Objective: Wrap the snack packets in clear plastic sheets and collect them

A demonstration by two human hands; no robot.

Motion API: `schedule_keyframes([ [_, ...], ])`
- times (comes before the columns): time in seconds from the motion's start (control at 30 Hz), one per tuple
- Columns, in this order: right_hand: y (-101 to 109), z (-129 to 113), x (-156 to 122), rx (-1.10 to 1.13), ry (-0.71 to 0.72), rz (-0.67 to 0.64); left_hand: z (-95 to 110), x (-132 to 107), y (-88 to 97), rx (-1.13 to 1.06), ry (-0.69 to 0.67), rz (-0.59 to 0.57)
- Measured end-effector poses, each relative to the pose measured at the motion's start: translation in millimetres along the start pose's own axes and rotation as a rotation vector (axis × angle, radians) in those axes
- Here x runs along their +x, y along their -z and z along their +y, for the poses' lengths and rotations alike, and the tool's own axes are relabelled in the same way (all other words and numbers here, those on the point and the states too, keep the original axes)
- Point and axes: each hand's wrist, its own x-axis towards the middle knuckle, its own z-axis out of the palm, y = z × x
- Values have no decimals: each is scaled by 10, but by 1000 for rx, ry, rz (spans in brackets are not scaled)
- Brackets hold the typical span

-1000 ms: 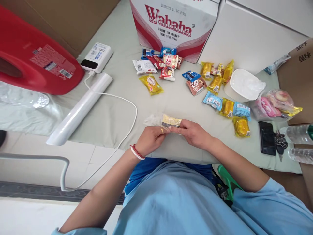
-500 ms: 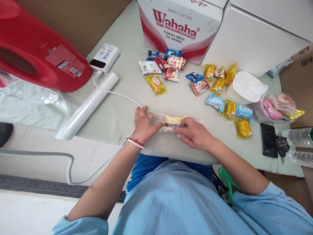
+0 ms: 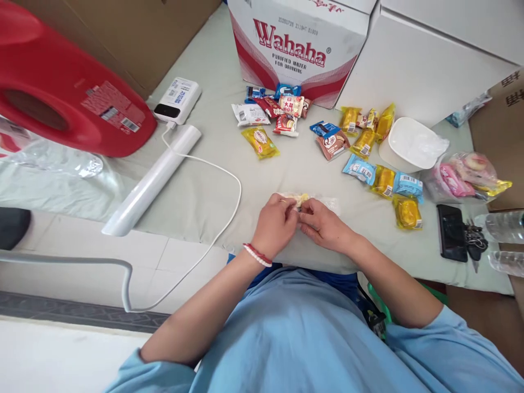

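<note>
At the front of the cloth-covered table, a yellow snack pack (image 3: 302,198) lies in clear plastic film (image 3: 332,205), mostly covered by my fingers. My left hand (image 3: 273,226), with a red and white bracelet at its wrist, is closed at the film and pack with its fingers bunched. Against it, my right hand (image 3: 325,225) pinches the same film from the right side, thumb and fingers together. Both sets of fingertips meet over the pack's near side. How much of the film each hand holds is hidden.
Small snack packets (image 3: 286,109) lie by a Wahaha carton (image 3: 295,49); yellow and blue packets (image 3: 385,180) sit right, near a white tub (image 3: 409,144). A white roll (image 3: 151,180), cable (image 3: 233,177), power bank (image 3: 178,101) and red jug (image 3: 118,103) stand left. A phone (image 3: 451,232) lies right.
My left hand has moved right, off the film's left end to my right hand. Its fingers, spread before, are bunched now, and the pack is more covered. The right hand stays nearly in place.
</note>
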Motion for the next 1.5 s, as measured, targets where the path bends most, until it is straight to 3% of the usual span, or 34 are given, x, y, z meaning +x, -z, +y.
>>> schedule_keyframes([
  [0.07,63,43,-53,111,-16,40,-10,-11,-133,133,-115,-19],
  [0.13,121,111,-116,168,-122,180,-15,-52,-207,265,-189,-44],
  [0.2,137,203,-172,61,-297,364,-5,-108,-239,403,-205,-60],
  [0.27,105,297,-214,-122,-437,440,11,-157,-250,530,-196,-69],
  [0.4,69,360,-278,-237,-489,324,2,-205,-257,674,-227,-65],
  [0.53,283,131,-229,-99,-545,255,-38,-220,-281,718,-263,-50],
  [0.63,418,-139,8,-33,-555,184,-18,-213,-328,738,-281,-70],
  [0.73,367,-317,384,-64,-502,128,24,-196,-369,742,-281,-119],
  [0.9,149,-249,808,-28,-570,20,-81,-265,-242,538,-234,-147],
  [0.97,102,-184,806,-49,-560,39,-194,-294,-145,355,-227,-65],
  [1.03,65,-145,738,-76,-495,77,-309,-270,-81,245,-125,110],
  [1.1,23,-132,644,-79,-420,112,-395,-182,-82,250,3,233],
  [1.13,-1,-131,596,-63,-394,132,-421,-125,-106,271,34,240],
  [1.23,-68,-126,452,63,-382,216,-420,21,-216,255,2,176],
  [1.37,-96,-145,208,395,-467,339,-294,0,-325,75,-73,217],
  [1.43,-83,-187,50,654,-556,380,-212,-95,-375,61,-174,258],
  [1.5,-75,-237,-118,883,-660,394,-129,-207,-446,113,-358,267],
])
